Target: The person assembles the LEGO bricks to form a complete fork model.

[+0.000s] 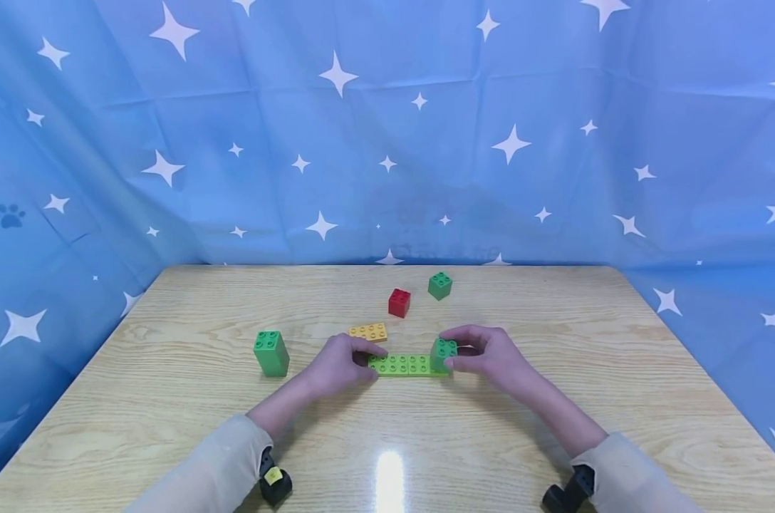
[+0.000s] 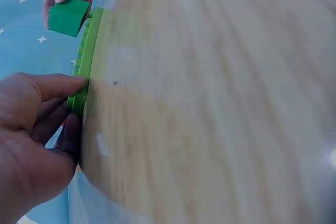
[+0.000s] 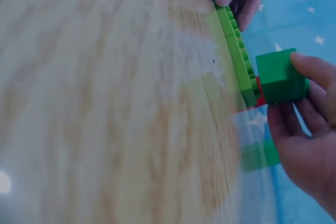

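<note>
Two light green toy brick plates [image 1: 397, 366] lie end to end on the table, studs up. At their left end, my left hand [image 1: 341, 367] pinches the plate between thumb and fingers, as the left wrist view [image 2: 39, 124] also shows. My right hand [image 1: 490, 356] holds a green block [image 1: 443, 354] between thumb and fingertips, close over the right end of the row. In the right wrist view, that green block [image 3: 283, 75] sits slightly tilted to the plates [image 3: 239, 61], its underside right by the end studs.
Behind the left hand lies a yellow studded plate [image 1: 370, 332]. Farther back are a red block [image 1: 399, 303] and a small green block [image 1: 440, 286]. A tall green block [image 1: 272, 353] stands to the left of the left hand. A blue star-patterned curtain [image 1: 387, 142] hangs behind the table [image 1: 522, 456].
</note>
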Available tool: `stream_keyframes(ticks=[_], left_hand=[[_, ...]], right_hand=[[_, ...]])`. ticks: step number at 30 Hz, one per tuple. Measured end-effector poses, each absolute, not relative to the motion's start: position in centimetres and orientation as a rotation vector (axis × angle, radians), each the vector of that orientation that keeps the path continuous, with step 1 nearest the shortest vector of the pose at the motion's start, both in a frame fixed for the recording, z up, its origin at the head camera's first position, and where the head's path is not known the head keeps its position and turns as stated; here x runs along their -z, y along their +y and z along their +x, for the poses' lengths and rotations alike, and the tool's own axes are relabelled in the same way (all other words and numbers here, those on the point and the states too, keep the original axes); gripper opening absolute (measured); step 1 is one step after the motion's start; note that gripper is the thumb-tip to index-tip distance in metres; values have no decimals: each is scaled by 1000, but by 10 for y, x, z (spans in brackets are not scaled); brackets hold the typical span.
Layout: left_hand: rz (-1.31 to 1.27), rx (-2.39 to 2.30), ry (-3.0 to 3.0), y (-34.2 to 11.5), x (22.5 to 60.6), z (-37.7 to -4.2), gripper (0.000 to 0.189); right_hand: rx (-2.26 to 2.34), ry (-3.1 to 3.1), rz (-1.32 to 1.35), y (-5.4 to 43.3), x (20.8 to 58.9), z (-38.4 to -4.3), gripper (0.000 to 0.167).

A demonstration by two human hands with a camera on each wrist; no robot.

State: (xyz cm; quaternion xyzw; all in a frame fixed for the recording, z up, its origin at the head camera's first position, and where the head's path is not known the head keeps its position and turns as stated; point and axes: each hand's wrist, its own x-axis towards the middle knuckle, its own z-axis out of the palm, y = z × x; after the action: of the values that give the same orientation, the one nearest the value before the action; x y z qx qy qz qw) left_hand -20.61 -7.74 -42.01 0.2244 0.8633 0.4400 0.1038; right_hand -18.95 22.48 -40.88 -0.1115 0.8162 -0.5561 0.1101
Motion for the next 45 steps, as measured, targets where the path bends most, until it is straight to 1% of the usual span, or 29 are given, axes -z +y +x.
stream_keyframes(ticks=[25,36,45], left_hand=[[665,-1299,2554,-78,421,-207,34],[653,-1316,2543,-78,424,-207,34],[640,-1306,2537,-79,422,-208,36]], right_hand=[[1642,2350,-352,223,413,-192,46],[1630,2332,-309,223,413,-196,48],[1591,2343,-325,223,414,-202,49]])
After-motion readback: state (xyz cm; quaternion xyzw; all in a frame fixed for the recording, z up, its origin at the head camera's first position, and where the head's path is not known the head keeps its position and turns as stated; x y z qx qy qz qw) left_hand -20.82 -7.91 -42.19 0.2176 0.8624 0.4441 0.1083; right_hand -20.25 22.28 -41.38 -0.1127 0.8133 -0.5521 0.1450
